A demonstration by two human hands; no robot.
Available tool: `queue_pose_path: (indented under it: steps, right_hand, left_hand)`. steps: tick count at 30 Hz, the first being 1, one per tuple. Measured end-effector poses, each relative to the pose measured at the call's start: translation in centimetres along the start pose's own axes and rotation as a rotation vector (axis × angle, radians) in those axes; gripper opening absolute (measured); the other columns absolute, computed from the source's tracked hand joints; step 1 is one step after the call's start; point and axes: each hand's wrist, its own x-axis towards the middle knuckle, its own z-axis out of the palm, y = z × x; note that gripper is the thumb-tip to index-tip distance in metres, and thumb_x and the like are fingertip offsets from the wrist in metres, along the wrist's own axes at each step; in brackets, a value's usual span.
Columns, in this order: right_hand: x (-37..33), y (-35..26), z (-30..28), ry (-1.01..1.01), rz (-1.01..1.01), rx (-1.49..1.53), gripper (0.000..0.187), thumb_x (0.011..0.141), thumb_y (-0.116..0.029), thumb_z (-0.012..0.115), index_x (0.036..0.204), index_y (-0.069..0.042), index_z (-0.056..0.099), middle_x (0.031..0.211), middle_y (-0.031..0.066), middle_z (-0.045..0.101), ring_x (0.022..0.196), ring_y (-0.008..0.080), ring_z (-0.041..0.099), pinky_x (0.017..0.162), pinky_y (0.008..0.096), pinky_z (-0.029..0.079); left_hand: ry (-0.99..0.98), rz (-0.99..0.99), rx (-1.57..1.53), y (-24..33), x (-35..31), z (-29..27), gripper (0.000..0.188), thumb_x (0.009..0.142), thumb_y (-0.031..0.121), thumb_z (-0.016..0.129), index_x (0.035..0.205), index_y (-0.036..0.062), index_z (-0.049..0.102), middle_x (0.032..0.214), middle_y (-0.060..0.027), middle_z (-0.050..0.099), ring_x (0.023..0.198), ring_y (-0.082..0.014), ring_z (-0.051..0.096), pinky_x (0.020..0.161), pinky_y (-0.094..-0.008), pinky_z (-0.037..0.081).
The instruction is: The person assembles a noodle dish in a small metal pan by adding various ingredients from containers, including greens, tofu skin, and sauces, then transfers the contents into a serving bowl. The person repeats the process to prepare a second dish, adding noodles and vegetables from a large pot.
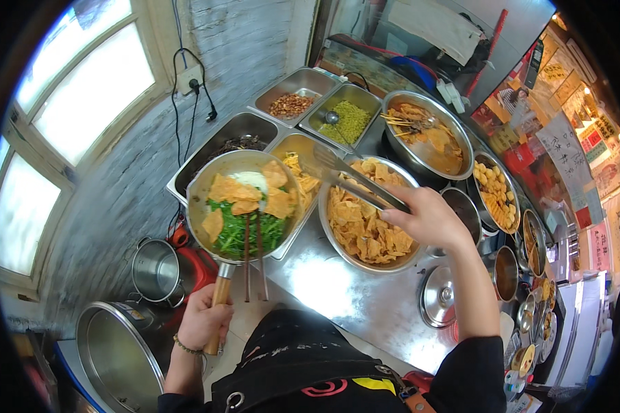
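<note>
My left hand is wrapped round the wooden handle of a saucepan. In the pan lie leafy greens, something white and several golden crisp sheets. A pair of dark chopsticks leans out over its near rim. My right hand grips metal tongs, whose tips reach left over a tray of yellow strips. I cannot tell whether anything is between the tips. Beneath the tongs sits a wide metal bowl heaped with broken crisp sheets.
Steel trays hold peanuts, green beans or peas with a ladle, and dark shreds. Right of them stand a basin of skewers in broth and a bowl of yellow puffs. A lid lies on the counter. Large pots stand lower left.
</note>
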Motion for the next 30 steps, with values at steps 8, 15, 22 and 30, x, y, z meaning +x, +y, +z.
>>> queue_pose_path:
  steps: [8, 15, 22, 30]
  right_hand:
    - [13.2, -1.9, 6.1, -0.295, 0.043, -0.502, 0.03, 0.077, -0.024, 0.063, 0.091, 0.003, 0.064, 0.088, 0.0201, 0.066, 0.084, 0.0316, 0.065, 0.075, 0.0411, 0.05]
    - [14.1, -0.5, 5.9, -0.403, 0.138, -0.058, 0.021, 0.078, -0.012, 0.06, 0.089, 0.005, 0.064, 0.061, 0.0132, 0.061, 0.048, 0.0205, 0.059, 0.047, 0.0323, 0.048]
    - [13.5, 1.4, 5.5, -0.343, 0.065, 0.073, 0.024, 0.078, -0.014, 0.061, 0.095, 0.002, 0.066, 0.067, 0.0159, 0.064, 0.054, 0.0224, 0.062, 0.051, 0.0333, 0.049]
    - [15.4, -0.5, 9.0, -0.423, 0.09, -0.133, 0.022, 0.078, -0.014, 0.059, 0.093, 0.001, 0.066, 0.067, 0.0145, 0.064, 0.053, 0.0223, 0.061, 0.053, 0.0329, 0.049]
  left_hand:
    - [0.158, 0.052, -0.01, -0.3, -1.9, -3.2, 0.011, 0.073, -0.002, 0.054, 0.083, -0.0006, 0.051, 0.053, -0.0038, 0.05, 0.034, -0.0111, 0.045, 0.032, -0.0236, 0.038]
    - [0.13, 0.008, -0.068, -0.8, -2.1, -3.8, 0.011, 0.073, 0.0, 0.056, 0.083, -0.0001, 0.052, 0.055, -0.0033, 0.051, 0.035, -0.0103, 0.045, 0.032, -0.0238, 0.038]
    - [0.1, 0.008, -0.034, -0.5, -0.6, -3.9, 0.01, 0.073, 0.0, 0.056, 0.083, -0.0003, 0.052, 0.055, -0.0038, 0.051, 0.035, -0.0113, 0.047, 0.032, -0.0245, 0.039]
    - [0.078, -0.003, -0.044, -0.5, -0.5, -3.8, 0.011, 0.074, 0.0, 0.057, 0.083, -0.0004, 0.052, 0.055, -0.004, 0.051, 0.035, -0.0114, 0.047, 0.032, -0.0246, 0.038]
